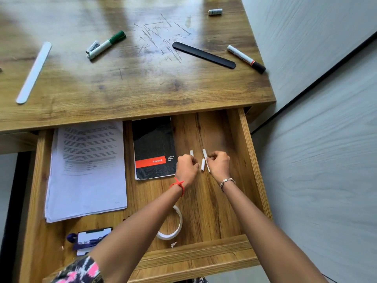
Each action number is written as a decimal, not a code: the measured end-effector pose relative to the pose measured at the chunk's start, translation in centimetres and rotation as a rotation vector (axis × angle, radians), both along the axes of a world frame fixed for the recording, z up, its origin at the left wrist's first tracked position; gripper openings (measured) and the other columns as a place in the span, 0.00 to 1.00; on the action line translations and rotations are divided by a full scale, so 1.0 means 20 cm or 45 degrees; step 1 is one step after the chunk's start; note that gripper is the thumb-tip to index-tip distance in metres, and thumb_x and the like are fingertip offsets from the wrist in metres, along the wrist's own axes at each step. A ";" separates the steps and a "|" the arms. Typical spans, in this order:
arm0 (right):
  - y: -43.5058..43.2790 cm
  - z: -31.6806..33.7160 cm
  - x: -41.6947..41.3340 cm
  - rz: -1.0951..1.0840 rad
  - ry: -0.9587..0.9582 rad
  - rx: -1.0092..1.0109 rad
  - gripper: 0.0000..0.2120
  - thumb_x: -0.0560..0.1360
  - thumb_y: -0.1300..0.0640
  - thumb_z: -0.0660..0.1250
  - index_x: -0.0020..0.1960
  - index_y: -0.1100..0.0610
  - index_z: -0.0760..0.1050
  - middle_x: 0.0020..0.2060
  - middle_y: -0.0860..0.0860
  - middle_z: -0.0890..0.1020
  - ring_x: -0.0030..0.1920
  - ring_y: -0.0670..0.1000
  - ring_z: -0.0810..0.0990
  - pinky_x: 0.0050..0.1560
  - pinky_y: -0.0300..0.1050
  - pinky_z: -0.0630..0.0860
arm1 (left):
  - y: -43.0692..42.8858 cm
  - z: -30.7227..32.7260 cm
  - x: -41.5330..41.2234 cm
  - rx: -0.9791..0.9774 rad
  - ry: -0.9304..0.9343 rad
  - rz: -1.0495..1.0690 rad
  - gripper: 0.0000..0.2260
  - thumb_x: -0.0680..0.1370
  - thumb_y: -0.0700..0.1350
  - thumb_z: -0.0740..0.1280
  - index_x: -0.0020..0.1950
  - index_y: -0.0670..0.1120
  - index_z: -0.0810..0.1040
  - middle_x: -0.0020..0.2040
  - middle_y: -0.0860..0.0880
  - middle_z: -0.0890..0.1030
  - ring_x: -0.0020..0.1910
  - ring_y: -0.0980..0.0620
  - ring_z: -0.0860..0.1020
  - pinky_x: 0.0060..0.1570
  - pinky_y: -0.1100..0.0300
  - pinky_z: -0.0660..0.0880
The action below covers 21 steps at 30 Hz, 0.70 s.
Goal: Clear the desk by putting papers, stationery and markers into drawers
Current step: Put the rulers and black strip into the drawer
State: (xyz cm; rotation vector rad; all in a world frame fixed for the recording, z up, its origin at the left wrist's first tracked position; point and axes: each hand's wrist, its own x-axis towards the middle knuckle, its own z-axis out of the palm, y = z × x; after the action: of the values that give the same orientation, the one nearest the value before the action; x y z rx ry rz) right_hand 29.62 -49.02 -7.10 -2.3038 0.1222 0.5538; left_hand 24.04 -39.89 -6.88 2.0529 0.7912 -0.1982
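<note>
— Readable text?
— "Luxor Premium Spiral Pad" on the black-and-orange notebook in the wooden drawer.
— Hands?
— Mid-drawer: left hand pinches a short white chalk stick, right hand a longer white chalk stick; fingers hide the grips.

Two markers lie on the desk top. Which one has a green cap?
The left marker has the green cap. The right marker, by the right edge of the desk, has a black cap with a red band.

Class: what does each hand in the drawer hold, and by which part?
The left hand grips a white stick by its lower end; the right hand pinches a longer white stick near its middle.
</note>
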 end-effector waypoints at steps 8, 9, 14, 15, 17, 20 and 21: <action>0.01 -0.01 -0.04 0.044 -0.006 -0.001 0.09 0.71 0.67 0.69 0.51 0.66 0.79 0.44 0.58 0.82 0.44 0.53 0.78 0.39 0.35 0.69 | 0.00 -0.03 -0.05 0.128 -0.033 0.047 0.10 0.76 0.34 0.63 0.57 0.37 0.76 0.55 0.42 0.76 0.53 0.47 0.76 0.55 0.59 0.75; 0.02 -0.01 -0.04 0.068 -0.002 0.000 0.10 0.70 0.68 0.68 0.51 0.66 0.78 0.45 0.59 0.82 0.44 0.53 0.78 0.37 0.32 0.68 | 0.00 -0.02 -0.05 0.122 -0.031 0.028 0.12 0.76 0.33 0.63 0.59 0.37 0.76 0.57 0.41 0.75 0.54 0.47 0.76 0.56 0.60 0.74; 0.06 -0.02 -0.07 0.200 0.017 0.016 0.13 0.70 0.70 0.67 0.55 0.64 0.77 0.48 0.58 0.81 0.46 0.52 0.79 0.36 0.31 0.70 | 0.00 -0.03 -0.05 0.101 -0.050 0.002 0.13 0.75 0.32 0.63 0.60 0.35 0.75 0.57 0.39 0.76 0.55 0.45 0.76 0.57 0.58 0.74; 0.07 -0.02 -0.08 0.214 0.020 0.017 0.13 0.70 0.70 0.67 0.55 0.64 0.77 0.48 0.58 0.82 0.47 0.53 0.80 0.39 0.34 0.71 | 0.01 -0.03 -0.05 0.096 -0.057 0.004 0.13 0.75 0.32 0.63 0.59 0.35 0.75 0.57 0.39 0.76 0.55 0.45 0.76 0.56 0.57 0.74; 0.08 -0.03 -0.08 0.231 0.025 0.015 0.13 0.71 0.69 0.68 0.55 0.64 0.77 0.48 0.59 0.82 0.47 0.52 0.80 0.41 0.37 0.74 | 0.02 -0.04 -0.06 0.089 -0.069 0.006 0.13 0.75 0.32 0.63 0.59 0.36 0.75 0.57 0.40 0.76 0.55 0.45 0.76 0.56 0.58 0.74; 0.07 -0.03 -0.08 0.242 0.015 0.012 0.14 0.71 0.68 0.68 0.56 0.64 0.77 0.50 0.59 0.81 0.50 0.54 0.80 0.43 0.37 0.74 | 0.03 -0.04 -0.07 0.079 -0.082 -0.003 0.12 0.74 0.32 0.63 0.57 0.36 0.75 0.55 0.40 0.76 0.54 0.46 0.76 0.55 0.59 0.74; 0.07 -0.03 -0.08 0.244 0.010 0.008 0.14 0.71 0.67 0.68 0.57 0.64 0.76 0.51 0.58 0.81 0.51 0.54 0.80 0.43 0.37 0.74 | 0.03 -0.04 -0.07 0.077 -0.086 -0.002 0.11 0.74 0.31 0.63 0.57 0.36 0.76 0.55 0.40 0.76 0.53 0.46 0.76 0.54 0.58 0.75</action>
State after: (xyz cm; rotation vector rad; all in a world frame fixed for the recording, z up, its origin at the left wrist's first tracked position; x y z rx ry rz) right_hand 28.12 -47.58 -7.68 -2.3211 -0.0979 0.6587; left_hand 22.63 -39.23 -7.76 2.1054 0.7624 -0.1067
